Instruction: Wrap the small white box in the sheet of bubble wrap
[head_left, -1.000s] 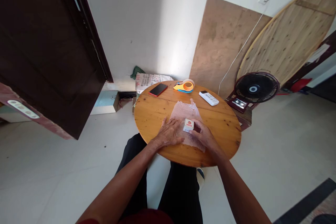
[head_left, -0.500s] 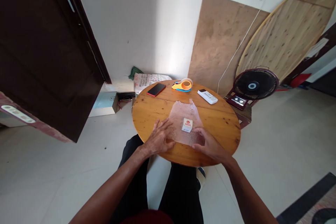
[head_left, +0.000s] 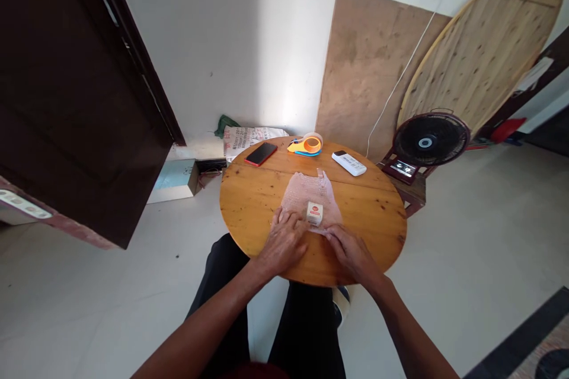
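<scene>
Well, near the pale wall (head_left: 213, 29) and fan (head_left: 438, 139), the round wooden counter (head_left: 368, 201) carries a white box (head_left: 315, 212) on bubble wrap (head_left: 306, 186), the right hand (head_left: 352, 250) pinching its near edge in the fingers, the left hand (head_left: 284, 241) unclear in its hold.

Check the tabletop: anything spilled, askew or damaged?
No spill shows. Only the bubble wrap looks odd: its far edge is ragged, with a small tab sticking out, perhaps torn. The small box looks intact.

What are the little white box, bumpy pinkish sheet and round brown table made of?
Little white box: probably smooth card, from its flat printed faces.
Bumpy pinkish sheet: likely glossy plastic bubble wrap, dimpled and translucent.
Round brown table: apparently varnished wood, with knots and sheen.
</scene>
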Available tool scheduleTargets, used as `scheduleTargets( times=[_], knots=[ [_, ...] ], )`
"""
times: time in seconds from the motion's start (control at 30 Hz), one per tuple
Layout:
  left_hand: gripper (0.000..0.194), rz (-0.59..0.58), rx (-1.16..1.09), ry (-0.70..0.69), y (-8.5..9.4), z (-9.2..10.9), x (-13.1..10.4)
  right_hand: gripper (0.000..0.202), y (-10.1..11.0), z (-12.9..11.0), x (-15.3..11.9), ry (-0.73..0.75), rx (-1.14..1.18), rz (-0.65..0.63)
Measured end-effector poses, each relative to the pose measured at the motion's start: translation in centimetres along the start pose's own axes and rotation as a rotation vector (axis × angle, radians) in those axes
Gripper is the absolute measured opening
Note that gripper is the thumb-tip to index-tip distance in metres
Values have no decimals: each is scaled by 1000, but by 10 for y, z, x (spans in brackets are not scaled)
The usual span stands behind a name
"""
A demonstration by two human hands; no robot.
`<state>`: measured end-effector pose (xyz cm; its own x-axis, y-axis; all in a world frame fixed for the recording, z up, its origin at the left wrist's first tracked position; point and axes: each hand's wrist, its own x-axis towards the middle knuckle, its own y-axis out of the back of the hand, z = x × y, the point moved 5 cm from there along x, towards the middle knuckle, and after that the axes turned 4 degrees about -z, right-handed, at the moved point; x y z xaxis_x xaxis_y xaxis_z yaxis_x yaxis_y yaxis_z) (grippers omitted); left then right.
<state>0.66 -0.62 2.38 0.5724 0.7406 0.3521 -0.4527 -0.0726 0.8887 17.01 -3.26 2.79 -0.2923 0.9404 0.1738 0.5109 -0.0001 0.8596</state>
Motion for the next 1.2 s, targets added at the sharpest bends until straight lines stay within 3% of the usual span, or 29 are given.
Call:
scheduleTargets(
  times=[0.13, 0.23, 0.4, 0.53, 0.93, 1.1, 1.2],
  knots=[
    [13, 78, 10, 59, -2, 2, 8, 30, 10, 1, 5, -54, 67, -23],
    [13, 125, -16, 72, -4, 2, 9, 28, 17, 5, 16, -92, 140, 15],
    [16, 169, -66, 91, -9, 1, 2, 59, 7, 12, 50, -41, 52, -40],
    [14, 178, -89, 85, -12, 0, 0, 51, -3, 17, 66, -37, -69, -72],
    [11, 195, -102, 78, -10, 1, -1, 47, -3, 27, 66, -47, -14, -31],
    [12, 205, -125, 75, 0, -2, 7, 45, 10, 21, 57, -30, 261, -41],
    [11, 171, -172, 65, 7, -7, 22, 47, 20, 12, 41, -48, 439, -152]
  ],
)
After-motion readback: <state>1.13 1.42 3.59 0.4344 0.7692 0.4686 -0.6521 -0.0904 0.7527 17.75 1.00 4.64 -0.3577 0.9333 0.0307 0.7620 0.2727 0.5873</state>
